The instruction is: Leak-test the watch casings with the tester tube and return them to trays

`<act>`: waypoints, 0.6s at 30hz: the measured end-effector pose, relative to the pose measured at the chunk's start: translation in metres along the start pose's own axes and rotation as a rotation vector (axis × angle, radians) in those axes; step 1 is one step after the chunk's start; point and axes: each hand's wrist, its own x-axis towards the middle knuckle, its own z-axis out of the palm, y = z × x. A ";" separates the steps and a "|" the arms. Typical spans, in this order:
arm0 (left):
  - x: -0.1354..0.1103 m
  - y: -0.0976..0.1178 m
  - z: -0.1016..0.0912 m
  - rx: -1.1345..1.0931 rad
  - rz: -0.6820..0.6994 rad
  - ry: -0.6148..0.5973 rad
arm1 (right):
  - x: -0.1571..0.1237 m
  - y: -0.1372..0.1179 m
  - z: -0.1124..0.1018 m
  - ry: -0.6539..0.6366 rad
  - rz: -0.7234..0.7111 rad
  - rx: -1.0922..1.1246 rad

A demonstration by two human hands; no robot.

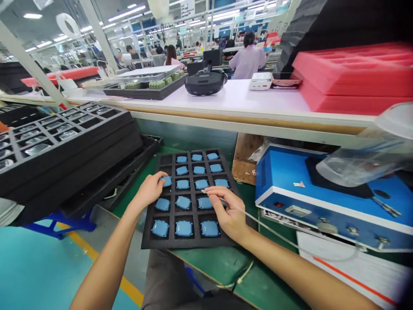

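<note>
- One stack of black foam trays fills the far left, its top tray bearing shiny pieces; below are a blue stool and a teal floor crossed by one yellow stripe.
- The person's left hand touches one case, third row from the far end, leftmost column. Its thumb and fingers are close together; whether they grip cannot be told.
- One black compartment tray lies before the person, partly over the lap, its long axis running away from the body. Sixteen blue cases show in it, one per compartment: three, three, four, three and three, counting from the far row. Most lie with their longer sides across the tray, a few slightly askew. Part of the right column is probably covered by the hand.
- The right hand pinches one thin tube near its tip. The tip points left, above the third column between the third and fourth rows; the tube trails right to one blue machine.
- The table is green. Above it, a white shelf carries one black headset and, at right, red foam trays.
- Beyond, a bright workshop; one person in a pale smock sits turned away.
- One clear plastic container lies tilted over the machine.
</note>
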 end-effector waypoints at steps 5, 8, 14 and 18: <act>-0.011 -0.013 0.011 -0.006 -0.015 0.017 | -0.002 0.001 0.002 -0.020 0.054 -0.005; -0.034 -0.022 0.016 -0.065 -0.097 0.130 | -0.002 0.002 0.000 -0.009 0.152 -0.016; -0.067 -0.045 0.016 -0.286 -0.368 0.159 | 0.020 0.023 -0.020 0.095 0.327 -0.114; -0.055 -0.044 0.015 -0.539 -0.411 0.082 | 0.025 0.040 -0.031 0.214 0.439 -0.083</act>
